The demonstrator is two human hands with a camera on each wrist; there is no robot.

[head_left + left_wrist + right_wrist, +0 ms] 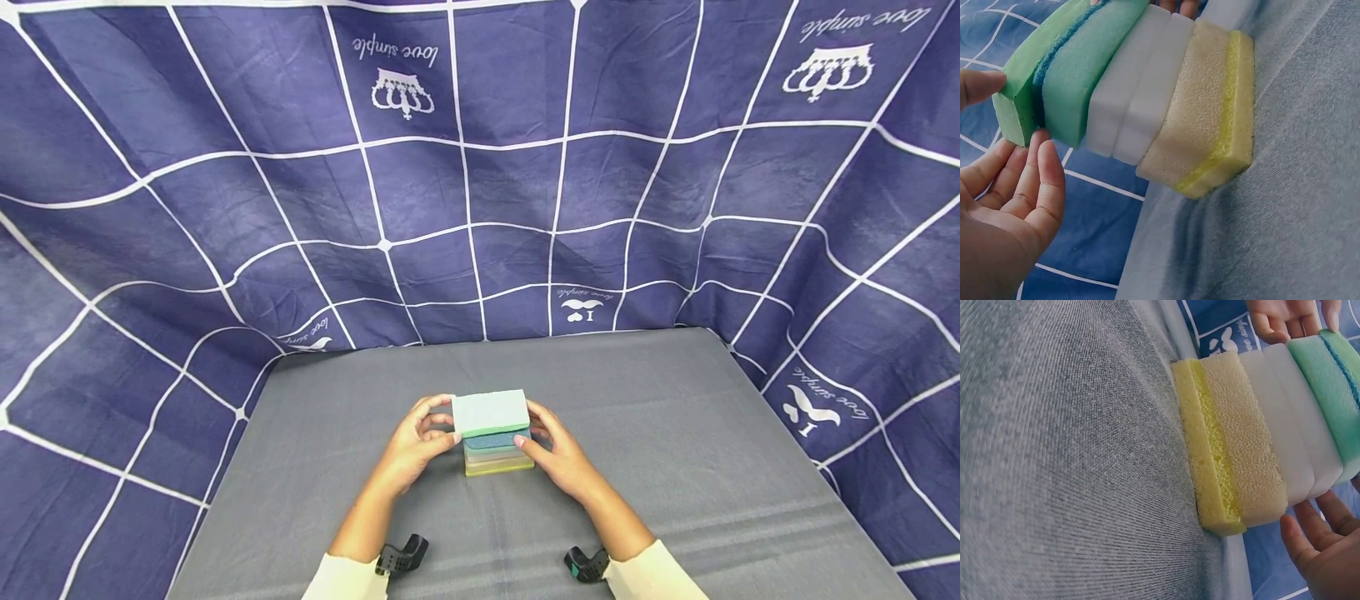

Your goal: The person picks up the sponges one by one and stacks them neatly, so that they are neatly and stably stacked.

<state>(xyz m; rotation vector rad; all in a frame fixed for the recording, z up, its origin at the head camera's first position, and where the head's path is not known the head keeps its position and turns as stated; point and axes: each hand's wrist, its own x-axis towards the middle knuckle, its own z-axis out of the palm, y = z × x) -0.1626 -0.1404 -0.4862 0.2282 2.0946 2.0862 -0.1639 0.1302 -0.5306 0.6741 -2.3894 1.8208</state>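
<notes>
A stack of sponges stands on the grey cloth. From the bottom it has a yellow sponge (1194, 444), a beige sponge (1244, 437), two white sponges (1138, 81) and a teal sponge (1088, 72) with a dark blue scouring layer (491, 441). On top sits a light green block-shaped sponge (491, 412), slightly tilted. My left hand (408, 446) holds this top sponge at its left end, thumb on the near side. On the stack's right side is my right hand (558, 454), its thumb against the blue layer and its fingers beside the white sponges, partly hidden.
A grey cloth (337, 392) covers the table under the stack. Dark blue fabric with white grid lines (517, 183) hangs behind and at both sides. Each wrist wears a black strap-on device, the left device (402, 554) and the right device (587, 564).
</notes>
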